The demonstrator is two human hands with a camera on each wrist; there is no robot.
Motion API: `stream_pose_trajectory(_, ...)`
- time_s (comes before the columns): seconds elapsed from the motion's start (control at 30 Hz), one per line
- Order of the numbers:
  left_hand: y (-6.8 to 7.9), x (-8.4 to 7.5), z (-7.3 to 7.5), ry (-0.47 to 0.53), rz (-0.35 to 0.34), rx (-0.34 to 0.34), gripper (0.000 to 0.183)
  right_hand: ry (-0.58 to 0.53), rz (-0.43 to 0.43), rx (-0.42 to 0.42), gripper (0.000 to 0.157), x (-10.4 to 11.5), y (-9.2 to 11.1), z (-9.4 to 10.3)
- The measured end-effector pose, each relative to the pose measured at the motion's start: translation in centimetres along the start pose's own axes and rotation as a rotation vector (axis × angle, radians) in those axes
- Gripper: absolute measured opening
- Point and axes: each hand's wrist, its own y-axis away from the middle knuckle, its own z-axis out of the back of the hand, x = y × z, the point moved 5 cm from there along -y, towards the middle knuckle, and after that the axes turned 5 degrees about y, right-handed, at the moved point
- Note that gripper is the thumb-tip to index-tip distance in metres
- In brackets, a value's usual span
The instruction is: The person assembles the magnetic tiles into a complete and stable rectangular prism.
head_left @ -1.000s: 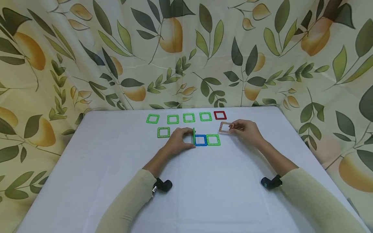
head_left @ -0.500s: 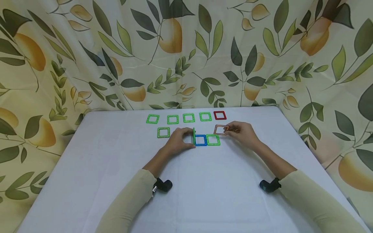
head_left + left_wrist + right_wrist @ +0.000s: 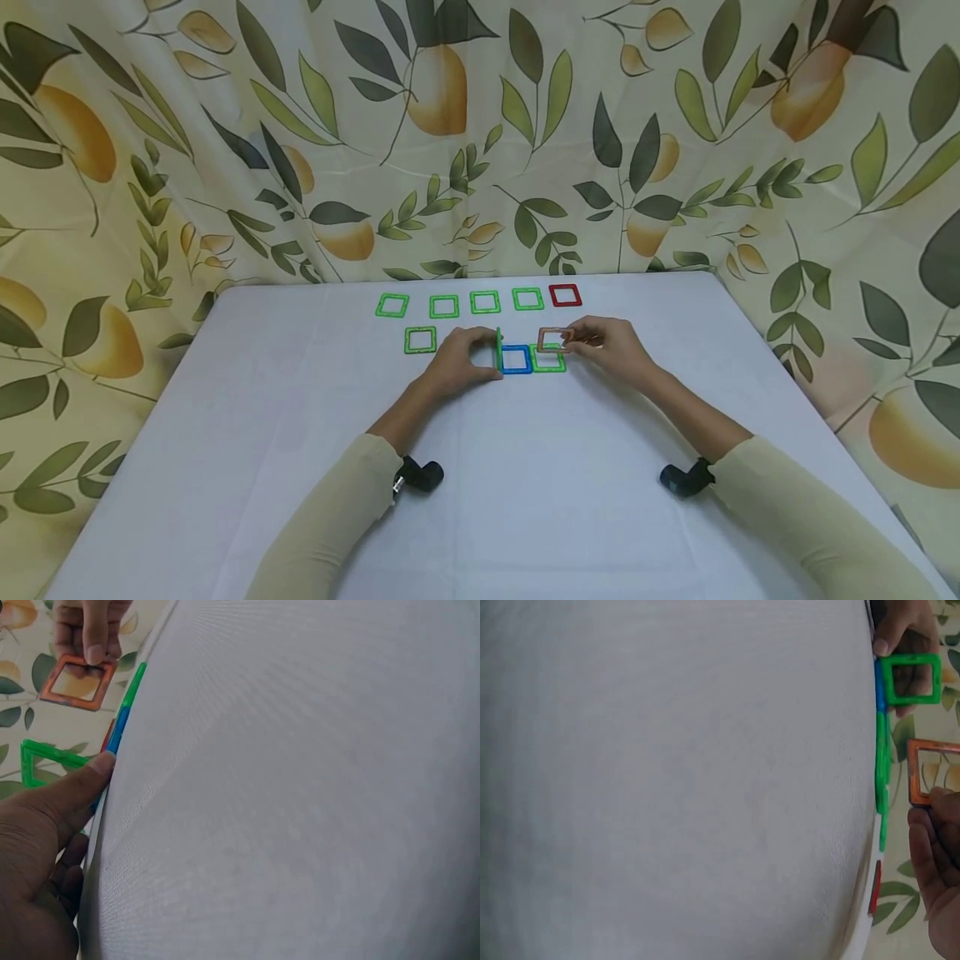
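Note:
My left hand (image 3: 459, 362) holds a green square magnetic tile (image 3: 498, 350) on edge, thumb at the near side and fingers at the far side. It stands upright at the left side of a blue square tile (image 3: 516, 372) lying flat. Against the blue tile's right side lies another green tile (image 3: 549, 370), also flat. My right hand (image 3: 613, 348) pinches an orange see-through tile (image 3: 555, 329) by its right side. In the head view this overlaps the flat green tile; in the left wrist view the orange tile (image 3: 69, 703) hangs above the table surface.
Along the far side of the white table (image 3: 465, 483) lie several green tiles, one of them a green tile (image 3: 444, 317), with a red tile (image 3: 566, 305) at the row's right end. A lone green tile (image 3: 421, 352) lies left of my left hand. A patterned curtain (image 3: 480, 183) hangs behind.
My right hand has carried the orange tile left and nearer, from beside the red tile to over the flat green one. My left hand has kept still with the upright green tile.

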Motion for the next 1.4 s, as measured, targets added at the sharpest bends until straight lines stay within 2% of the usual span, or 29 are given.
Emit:
stream_pose_trajectory(0.33, -0.1, -0.1, 0.0, 0.001, -0.006, 0.001, 0.067, -0.014, 0.047, 0.007, 0.016, 1.7, 0.2, -1.1)
stream_pose_trajectory(0.67, 0.0, -0.3, -0.2, 0.000, -0.009, 0.002, 0.067, -0.033, 0.067, 0.043, 0.014, 2.4, 0.2, -2.2)
stream_pose_trajectory(0.9, 0.1, -0.1, 0.0, 0.005, -0.014, -0.005, 0.067, -0.039, 0.117, 0.057, 0.015, 3.2, -0.1, -3.0)
stream_pose_trajectory(1.4, -0.1, 0.3, 0.0, -0.013, -0.050, -0.023, 0.066, -0.047, 0.131, 0.082, 0.014, 3.5, -0.6, -4.3)
